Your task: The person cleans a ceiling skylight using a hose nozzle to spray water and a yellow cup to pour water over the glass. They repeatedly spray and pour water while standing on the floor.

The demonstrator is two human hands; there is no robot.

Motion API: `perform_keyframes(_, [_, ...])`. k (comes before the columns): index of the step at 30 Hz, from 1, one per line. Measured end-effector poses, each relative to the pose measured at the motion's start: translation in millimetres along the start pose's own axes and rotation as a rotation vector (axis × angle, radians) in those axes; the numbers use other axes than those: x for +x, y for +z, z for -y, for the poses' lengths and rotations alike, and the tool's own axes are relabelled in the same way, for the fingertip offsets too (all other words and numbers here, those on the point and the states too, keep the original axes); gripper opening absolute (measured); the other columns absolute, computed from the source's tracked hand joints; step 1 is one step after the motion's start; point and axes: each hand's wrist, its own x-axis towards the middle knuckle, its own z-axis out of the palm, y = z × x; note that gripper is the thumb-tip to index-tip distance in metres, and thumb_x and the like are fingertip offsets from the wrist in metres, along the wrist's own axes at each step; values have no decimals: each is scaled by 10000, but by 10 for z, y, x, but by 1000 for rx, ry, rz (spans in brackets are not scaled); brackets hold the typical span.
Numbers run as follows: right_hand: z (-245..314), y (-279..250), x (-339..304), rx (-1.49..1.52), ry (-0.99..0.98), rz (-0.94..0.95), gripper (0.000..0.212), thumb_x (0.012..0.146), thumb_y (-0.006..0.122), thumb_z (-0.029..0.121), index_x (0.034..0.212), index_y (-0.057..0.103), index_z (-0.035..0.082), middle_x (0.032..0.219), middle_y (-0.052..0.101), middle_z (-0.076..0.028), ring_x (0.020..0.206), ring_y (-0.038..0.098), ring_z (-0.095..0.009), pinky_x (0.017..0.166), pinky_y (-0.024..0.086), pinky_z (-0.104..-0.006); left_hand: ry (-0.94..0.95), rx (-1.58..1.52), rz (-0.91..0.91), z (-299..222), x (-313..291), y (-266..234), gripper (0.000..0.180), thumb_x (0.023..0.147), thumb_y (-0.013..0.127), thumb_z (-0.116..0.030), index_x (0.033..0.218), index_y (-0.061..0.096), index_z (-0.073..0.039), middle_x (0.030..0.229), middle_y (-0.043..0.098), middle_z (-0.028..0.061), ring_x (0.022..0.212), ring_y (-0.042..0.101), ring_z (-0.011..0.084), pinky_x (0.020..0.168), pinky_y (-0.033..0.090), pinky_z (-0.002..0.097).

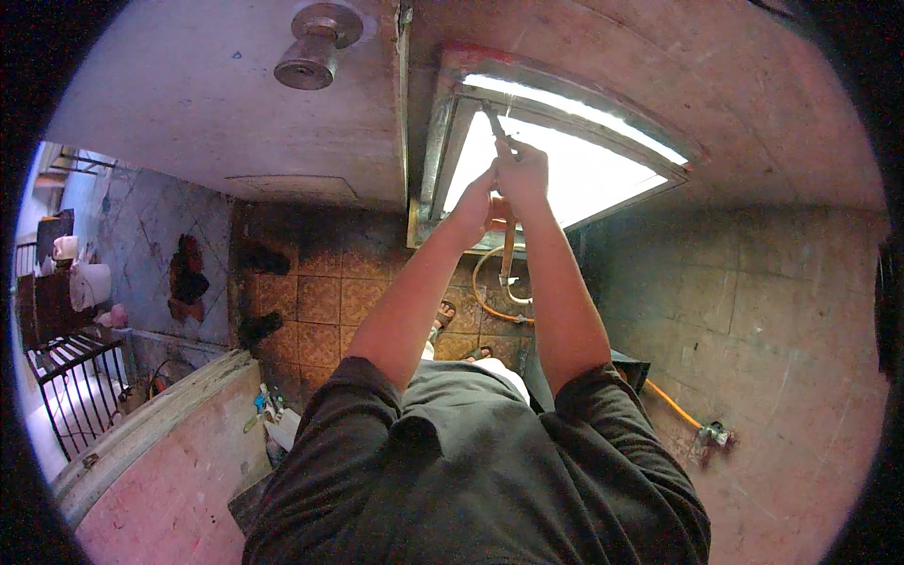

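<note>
My right hand (524, 175) is closed round a slim dark bar-like tool (494, 122). Its tip reaches up to the top left corner of a metal-framed panel (459, 122), whose inside is glaring white. My left hand (476, 204) is closed just below and left of the right one, close against it. What its fingers grip is hidden. A flat orange-brown strip (508, 247) hangs below both hands, and I cannot make out whether either holds it.
An orange hose (482, 299) loops over the brown tiled floor (320, 299). Another orange hose (673, 405) meets a metal valve at the right wall. A round metal fitting (311, 58) juts from the upper left surface. A low wall (174, 443) stands at lower left.
</note>
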Motion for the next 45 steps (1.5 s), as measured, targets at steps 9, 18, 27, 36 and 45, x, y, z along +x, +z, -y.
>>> perform_keyframes(9, [-48,165,57,76,-12,13,266,772,539,172,952,573,-21,515,538,-55,418,484,-91,404,381,-239,-11,2,-66,-44,-22,-89,399,809,357,-469,1052,481,-178,955,531,-12,841,513,158,675,419,390])
perform_keyframes(18, [70,295,-9,93,1,43,265,773,536,153,962,564,-30,509,541,-60,419,503,-102,389,393,-229,17,-66,-46,-15,30,-305,392,815,355,-457,1049,486,-172,960,542,14,828,533,174,654,439,389])
perform_keyframes(27, [226,422,-109,-51,-79,-23,258,733,575,184,917,598,5,555,574,-119,489,549,-159,476,422,-279,66,-42,-91,-40,11,-431,422,797,364,-508,1009,475,-161,830,537,8,711,505,144,618,401,337])
perform_keyframes(36, [281,564,-196,-208,-159,-188,258,723,593,222,864,608,6,638,583,-159,548,566,-211,543,429,-309,137,-85,-114,-71,-26,-504,306,832,387,-343,1015,487,-118,897,516,21,817,483,167,690,405,339])
perform_keyframes(45, [132,712,-129,-24,-89,-169,313,732,593,221,958,547,10,664,585,-146,563,565,-190,528,443,-301,121,-6,-195,-101,-58,-520,473,789,365,-528,1040,454,-138,762,512,30,628,457,152,589,346,309])
